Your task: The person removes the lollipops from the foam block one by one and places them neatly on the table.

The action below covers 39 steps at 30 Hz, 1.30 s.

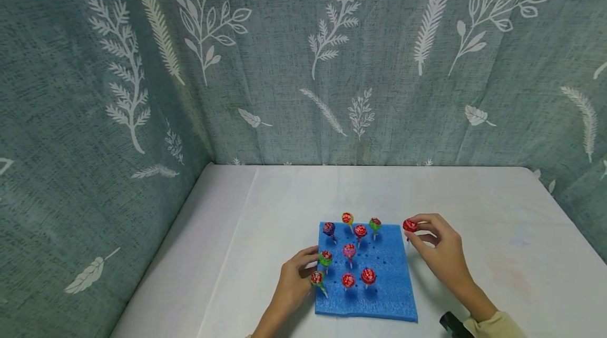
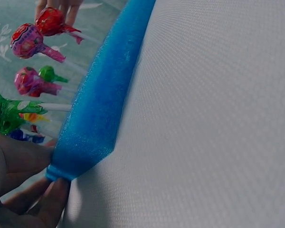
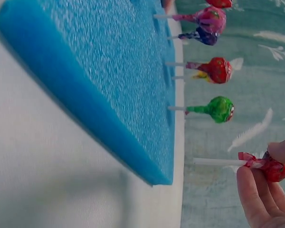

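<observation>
A red lollipop (image 1: 410, 225) is pinched at its wrapper by the thumb and fingers of the right hand (image 1: 443, 248), just beside the far right corner of the blue foam (image 1: 389, 296), its stick apart from it. Nine other lollipops (image 1: 349, 250) are stuck in the foam by their sticks, some tilted. The foam's left edge is gripped by the left hand (image 1: 293, 282), fingers bent. A white surface (image 1: 265, 232) is backed by a leaf-patterned green curtain (image 1: 284, 64).
</observation>
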### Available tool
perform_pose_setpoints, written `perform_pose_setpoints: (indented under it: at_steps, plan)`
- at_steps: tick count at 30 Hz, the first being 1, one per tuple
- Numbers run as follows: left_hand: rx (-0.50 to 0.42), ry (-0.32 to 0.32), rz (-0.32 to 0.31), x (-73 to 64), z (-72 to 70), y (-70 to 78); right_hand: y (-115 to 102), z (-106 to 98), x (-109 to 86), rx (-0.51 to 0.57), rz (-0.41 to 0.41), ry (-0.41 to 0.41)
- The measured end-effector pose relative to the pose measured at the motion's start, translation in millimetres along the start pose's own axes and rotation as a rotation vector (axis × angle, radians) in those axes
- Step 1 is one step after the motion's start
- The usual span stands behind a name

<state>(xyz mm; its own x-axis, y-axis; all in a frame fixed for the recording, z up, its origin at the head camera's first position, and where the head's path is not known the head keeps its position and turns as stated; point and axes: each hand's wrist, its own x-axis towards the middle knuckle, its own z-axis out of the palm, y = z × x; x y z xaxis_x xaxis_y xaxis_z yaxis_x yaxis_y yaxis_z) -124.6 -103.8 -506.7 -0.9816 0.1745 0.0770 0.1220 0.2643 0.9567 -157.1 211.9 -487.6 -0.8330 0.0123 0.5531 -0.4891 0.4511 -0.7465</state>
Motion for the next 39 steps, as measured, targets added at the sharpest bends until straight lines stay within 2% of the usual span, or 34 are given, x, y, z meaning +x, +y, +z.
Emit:
perform_pose_setpoints:
  at_steps: [4,7,10,17,21,25,28,33,39]
  plan:
    - [-0.003,0.001,0.003,-0.2,0.2,0.6,-23,-6,7.1,0.036,0.008,-0.002]
    - [-0.006,0.002,-0.002,-0.2,0.3,1.3,-29,-9,10.6,0.028,0.015,0.001]
    - [-0.011,0.001,-0.011,-0.7,0.4,2.4,-25,-10,12.0,0.012,0.035,-0.004]
    - [-0.026,0.001,-0.017,-1.5,-0.2,2.6,20,-6,10.6,-0.059,-0.021,0.016]
    - [-0.016,0.006,-0.020,-0.9,-1.0,1.9,34,-5,13.6,-0.072,-0.018,0.023]
    - [-0.009,0.008,-0.022,-0.4,-1.3,2.2,35,-5,19.2,-0.034,0.001,0.009]
    - [-0.007,0.007,-0.022,-0.3,-1.4,3.3,26,-5,24.1,-0.011,0.031,-0.007]
    - [-0.015,0.010,-0.028,-0.2,-1.3,3.0,8,-6,32.8,-0.018,0.103,-0.018]
    - [-0.008,0.019,-0.019,0.9,-0.5,-0.2,11,-5,39.1,-0.064,0.176,-0.038]
